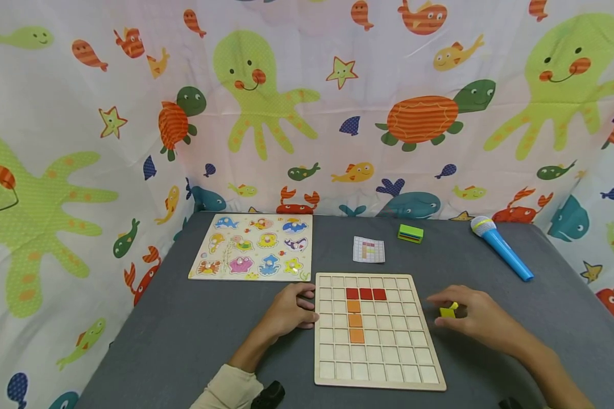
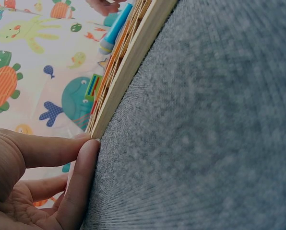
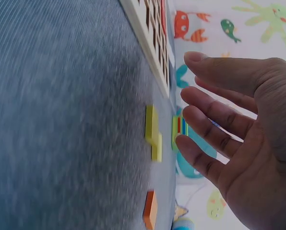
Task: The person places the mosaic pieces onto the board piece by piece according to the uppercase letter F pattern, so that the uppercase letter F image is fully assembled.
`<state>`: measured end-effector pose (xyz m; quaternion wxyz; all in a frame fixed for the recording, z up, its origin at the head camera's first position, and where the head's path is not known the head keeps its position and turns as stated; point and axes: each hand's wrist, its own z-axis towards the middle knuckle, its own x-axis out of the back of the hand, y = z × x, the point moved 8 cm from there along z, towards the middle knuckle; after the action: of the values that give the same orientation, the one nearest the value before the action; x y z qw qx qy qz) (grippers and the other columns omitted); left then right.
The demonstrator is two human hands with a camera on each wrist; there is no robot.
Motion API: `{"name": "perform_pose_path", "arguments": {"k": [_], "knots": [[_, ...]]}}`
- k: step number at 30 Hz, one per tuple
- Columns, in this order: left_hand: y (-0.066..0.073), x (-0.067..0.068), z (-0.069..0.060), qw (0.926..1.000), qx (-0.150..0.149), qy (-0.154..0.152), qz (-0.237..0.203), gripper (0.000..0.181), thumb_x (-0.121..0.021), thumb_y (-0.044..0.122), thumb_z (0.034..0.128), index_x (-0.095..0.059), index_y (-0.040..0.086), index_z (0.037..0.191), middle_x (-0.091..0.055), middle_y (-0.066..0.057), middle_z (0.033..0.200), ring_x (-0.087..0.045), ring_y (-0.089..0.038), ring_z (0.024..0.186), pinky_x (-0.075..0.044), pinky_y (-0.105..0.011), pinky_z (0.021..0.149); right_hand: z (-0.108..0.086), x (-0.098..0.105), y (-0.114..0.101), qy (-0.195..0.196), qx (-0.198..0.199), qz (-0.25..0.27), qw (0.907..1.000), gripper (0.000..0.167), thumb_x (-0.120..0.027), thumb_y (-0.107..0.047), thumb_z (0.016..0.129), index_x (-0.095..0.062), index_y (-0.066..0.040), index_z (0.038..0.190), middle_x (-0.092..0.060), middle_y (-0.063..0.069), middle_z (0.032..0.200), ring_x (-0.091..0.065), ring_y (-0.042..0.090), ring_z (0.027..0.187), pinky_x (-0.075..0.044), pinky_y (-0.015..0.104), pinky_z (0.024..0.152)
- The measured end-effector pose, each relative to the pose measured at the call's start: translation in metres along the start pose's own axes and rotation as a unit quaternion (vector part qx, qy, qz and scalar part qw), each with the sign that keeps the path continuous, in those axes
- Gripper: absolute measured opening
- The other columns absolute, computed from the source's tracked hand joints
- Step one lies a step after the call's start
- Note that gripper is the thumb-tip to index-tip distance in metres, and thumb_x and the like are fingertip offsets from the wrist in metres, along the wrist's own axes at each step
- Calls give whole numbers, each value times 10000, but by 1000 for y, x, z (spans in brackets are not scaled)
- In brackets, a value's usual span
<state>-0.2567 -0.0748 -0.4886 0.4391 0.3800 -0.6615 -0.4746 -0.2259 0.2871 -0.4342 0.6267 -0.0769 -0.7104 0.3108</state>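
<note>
A wooden grid board (image 1: 389, 355) lies on the table, with red tiles (image 1: 365, 293) in a row and orange tiles (image 1: 355, 321) in a column below. My left hand (image 1: 288, 311) holds the board's left edge; thumb and a finger meet at its rim in the left wrist view. To the board's right, my right hand (image 1: 478, 318) hovers around two yellow tiles (image 1: 447, 312), fingers loosely bent and apart. In the right wrist view the yellow tiles (image 3: 151, 124) lie on the table, untouched. An orange tile (image 3: 150, 210) lies nearby, hidden from the head view.
Behind the board lie a small printed grid card (image 1: 368, 250) and a stack of coloured pieces (image 1: 410, 233). A sea-animal puzzle board (image 1: 251, 247) is at back left, a blue toy microphone (image 1: 503, 250) at back right. A printed curtain (image 1: 307, 113) borders the grey table.
</note>
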Motion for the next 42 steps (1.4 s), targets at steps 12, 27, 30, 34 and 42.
{"name": "perform_pose_path", "arguments": {"k": [12,27,30,34,42], "knots": [[3,0,-4,10000,-47,15,-17,672,-821,-86,841,-554,-46,1456,-594,-186,1273,-657,-222,1003,-688,-364,710,-17,17,34,408,-147,-240,9988,373,-880,-261,881,-761,-174,1223,-704,-65,1079,-623,71,906,-582,228,733],[2,1,-2,10000,-30,28,22,668,-821,-83,844,-555,-44,1456,-597,-181,1270,-657,-223,1008,-687,-360,703,-33,31,73,217,-643,-291,9973,420,-857,-284,910,-738,-104,1270,-718,1,1144,-639,36,920,-573,166,721],[3,1,-3,10000,-56,39,-2,679,-823,-86,840,-551,-45,1461,-597,-183,1277,-657,-228,1014,-688,-376,701,-34,32,77,197,-650,-305,9972,427,-857,-288,910,-737,-93,1271,-720,5,1142,-633,28,919,-571,168,720],[4,1,-2,10000,-82,39,-38,687,-818,-96,837,-543,-52,1465,-597,-186,1285,-656,-227,1021,-689,-390,699,-35,31,82,130,-684,-332,9970,425,-849,-285,917,-736,-79,1271,-708,9,1139,-595,7,901,-565,171,714],[5,0,-3,10000,-73,10,-53,683,-816,-101,840,-545,-50,1464,-597,-187,1287,-657,-219,1011,-688,-379,704,-34,30,87,54,-786,-488,9957,404,-842,-288,920,-750,-84,1256,-701,5,1132,-550,-3,885,-545,175,708]]}}
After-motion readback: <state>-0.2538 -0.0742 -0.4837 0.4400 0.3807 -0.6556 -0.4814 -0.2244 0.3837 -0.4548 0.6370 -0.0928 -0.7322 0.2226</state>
